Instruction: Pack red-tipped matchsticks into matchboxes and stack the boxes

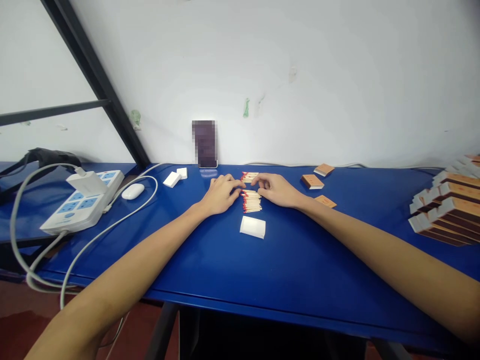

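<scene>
On either side of slim, red-tipped wooden matches [252,201] rowed on the glossy blue counter [210,270], the left hand [224,195] and right hand [278,190] curve loosely, whether pinching any I cannot tell, with a smooth white oblong piece [252,227] nearer the body and boxy orange-brown matchboxes [312,182] farther right.

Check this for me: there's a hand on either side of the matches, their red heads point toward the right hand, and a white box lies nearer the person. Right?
Not quite: in the head view, the red heads of the matches point toward the left hand, not the right hand. The rest holds, the white box included.
</scene>
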The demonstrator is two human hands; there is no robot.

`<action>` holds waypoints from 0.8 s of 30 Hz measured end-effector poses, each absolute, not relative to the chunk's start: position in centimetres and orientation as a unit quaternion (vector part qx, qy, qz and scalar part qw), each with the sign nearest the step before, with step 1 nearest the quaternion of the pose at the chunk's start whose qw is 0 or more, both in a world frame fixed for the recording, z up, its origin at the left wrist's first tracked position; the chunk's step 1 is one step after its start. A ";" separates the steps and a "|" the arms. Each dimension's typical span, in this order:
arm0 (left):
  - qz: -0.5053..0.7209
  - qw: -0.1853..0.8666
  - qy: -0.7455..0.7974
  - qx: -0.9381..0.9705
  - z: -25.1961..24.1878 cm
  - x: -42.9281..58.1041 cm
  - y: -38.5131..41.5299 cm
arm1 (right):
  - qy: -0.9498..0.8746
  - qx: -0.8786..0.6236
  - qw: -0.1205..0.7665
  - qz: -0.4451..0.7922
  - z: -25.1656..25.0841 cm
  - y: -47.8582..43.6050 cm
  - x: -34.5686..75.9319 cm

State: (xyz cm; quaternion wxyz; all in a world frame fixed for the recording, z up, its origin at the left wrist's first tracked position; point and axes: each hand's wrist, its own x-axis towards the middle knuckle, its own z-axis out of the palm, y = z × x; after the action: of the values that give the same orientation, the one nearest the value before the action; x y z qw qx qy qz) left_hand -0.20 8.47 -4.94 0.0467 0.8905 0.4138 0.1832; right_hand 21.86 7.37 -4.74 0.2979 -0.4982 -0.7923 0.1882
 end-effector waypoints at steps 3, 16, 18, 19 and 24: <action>0.172 0.040 0.421 0.890 -5.0 -0.2 8.6 | -0.790 -0.497 0.301 0.197 -4.8 7.3 21.8; 0.168 0.045 0.417 0.892 -5.0 -0.2 8.5 | -0.809 -0.477 0.285 0.191 -4.8 7.0 21.6; 0.170 0.048 0.415 0.893 -5.0 -0.2 8.5 | -0.812 -0.479 0.280 0.182 -4.9 7.0 21.6; 0.171 0.049 0.414 0.893 -5.0 -0.2 8.6 | -0.812 -0.481 0.280 0.178 -5.0 7.0 21.6; 0.177 0.054 0.398 0.899 -5.2 -0.1 8.8 | -0.810 -0.484 0.283 0.170 -5.1 7.1 21.6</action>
State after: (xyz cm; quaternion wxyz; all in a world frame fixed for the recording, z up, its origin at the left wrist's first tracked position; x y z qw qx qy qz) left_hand -0.14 8.79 -5.18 0.0544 0.8985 0.3978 0.1773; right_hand 21.60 7.07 -5.11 0.2833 -0.4840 -0.8102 0.1705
